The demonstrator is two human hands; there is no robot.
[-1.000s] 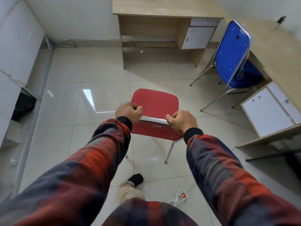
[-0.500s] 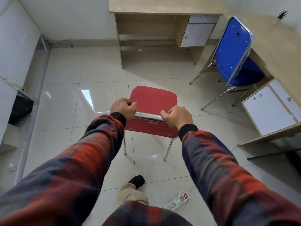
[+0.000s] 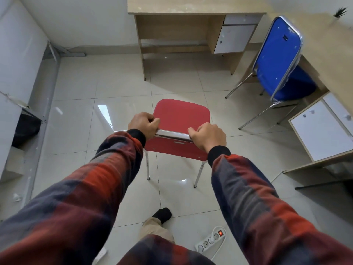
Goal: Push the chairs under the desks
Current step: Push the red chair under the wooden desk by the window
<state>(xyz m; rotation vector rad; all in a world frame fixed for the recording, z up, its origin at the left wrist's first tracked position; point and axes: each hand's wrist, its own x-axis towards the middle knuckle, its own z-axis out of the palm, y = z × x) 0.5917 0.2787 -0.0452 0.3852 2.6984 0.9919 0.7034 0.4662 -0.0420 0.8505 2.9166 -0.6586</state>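
A red chair [image 3: 181,115] with chrome legs stands on the tiled floor in the middle of the view, its seat facing a wooden desk [image 3: 177,25] at the far wall. My left hand [image 3: 143,124] grips the left end of the chair's chrome top rail and my right hand [image 3: 209,136] grips the right end. A blue chair [image 3: 277,58] stands at the right, its seat partly under a second wooden desk [image 3: 324,46] along the right wall.
A white power strip [image 3: 211,240] with a lit red switch lies on the floor near my foot [image 3: 162,215]. White cabinets [image 3: 321,131] hang under both desks. A grey metal frame [image 3: 51,54] and a dark bag [image 3: 25,129] line the left wall.
The red chair has moved forward across the floor toward the far desk, with both hands still on its top rail. My foot has stepped forward behind it.
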